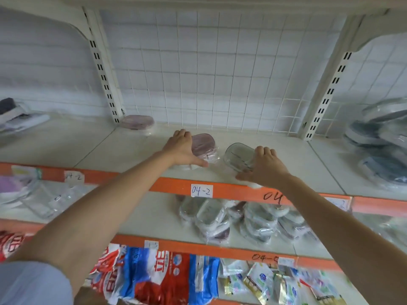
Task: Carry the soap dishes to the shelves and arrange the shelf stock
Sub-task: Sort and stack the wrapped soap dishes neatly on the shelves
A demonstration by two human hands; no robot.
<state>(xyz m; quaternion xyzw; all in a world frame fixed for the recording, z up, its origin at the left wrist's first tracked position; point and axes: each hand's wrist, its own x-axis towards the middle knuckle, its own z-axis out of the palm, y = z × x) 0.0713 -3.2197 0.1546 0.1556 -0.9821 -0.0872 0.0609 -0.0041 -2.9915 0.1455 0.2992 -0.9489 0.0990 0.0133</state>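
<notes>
Your left hand point(184, 148) lies over a pink soap dish point(203, 146) on the top shelf point(136, 146). The fingers curl over its far edge and the thumb sticks out along the near side, so you have it gripped from above. That hold looks good for sliding the dish or setting it down flat.

Your right hand point(263, 165) grips a greenish-grey soap dish point(239, 156) in a clear wrapper. The fingers curl over its right end and the thumb is low by the front of the shelf. The dish sits close to the orange front strip point(229, 190), maybe because it has only just got there and needs a push back.

The two dishes lie near each other with a small gap between them. It looks like you are lining them up side by side.

One more pink soap dish point(137, 122) sits far back by the left post point(103, 73), well apart from the pair. It may need to join the row.

A paper tag point(202, 190) on the strip reads 04-2. On the shelf below it lies a heap of wrapped soap dishes point(240, 219), piled loosely. Further right on the top shelf there is a stack of grey-blue wrapped things point(378, 148); you cannot tell what they are. Bright packets point(158, 276) lie on the lowest shelf.
</notes>
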